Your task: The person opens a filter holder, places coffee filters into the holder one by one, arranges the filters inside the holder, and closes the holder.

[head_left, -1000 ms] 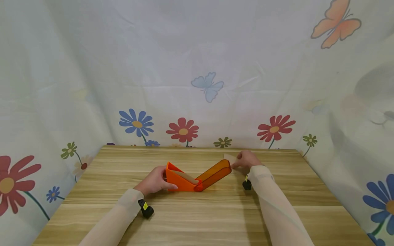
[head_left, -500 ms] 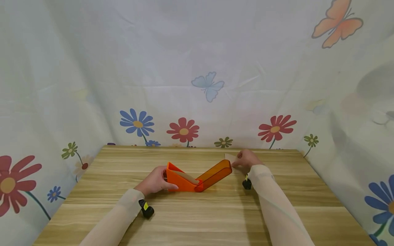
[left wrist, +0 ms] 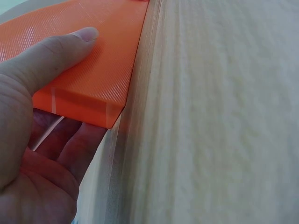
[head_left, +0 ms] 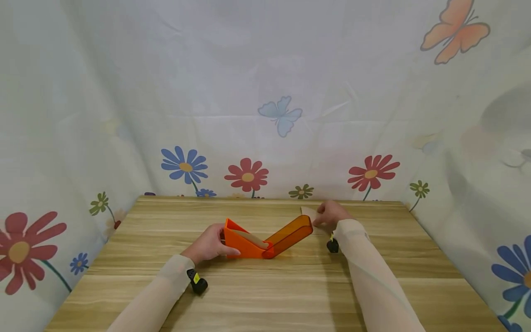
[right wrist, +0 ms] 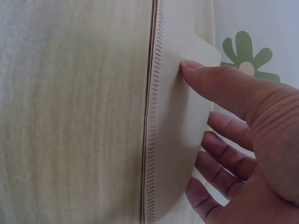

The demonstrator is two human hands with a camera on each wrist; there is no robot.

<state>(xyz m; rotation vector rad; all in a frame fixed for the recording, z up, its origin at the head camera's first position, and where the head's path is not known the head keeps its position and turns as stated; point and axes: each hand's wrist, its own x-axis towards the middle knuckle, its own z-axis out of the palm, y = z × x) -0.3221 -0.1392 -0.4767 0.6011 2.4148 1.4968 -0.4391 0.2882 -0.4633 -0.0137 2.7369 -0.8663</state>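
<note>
An orange plastic coffee filter holder [head_left: 244,246] stands on the table in the head view, its translucent amber lid [head_left: 290,234] swung out to the right. Brown paper [head_left: 249,237] shows inside it. My left hand [head_left: 209,244] grips the holder's left end. In the left wrist view the thumb [left wrist: 60,56] lies on the near orange wall, with fingers behind. Past the lid's tip, my right hand [head_left: 333,216] pinches brown paper coffee filters [right wrist: 175,135] with a crimped edge. The right thumb [right wrist: 210,81] presses their face, the other fingers behind; several thin layers show at the edge.
The wood-grain table [head_left: 265,295] reaches back to a white curtain [head_left: 207,92] printed with flowers and butterflies, which also hangs along both sides. A small black camera [head_left: 197,282] sits on the left wrist, another camera [head_left: 333,245] on the right.
Both hands keep their hold and barely move; the right one rises very slightly. The curtain on the left has shifted a little to the right.
</note>
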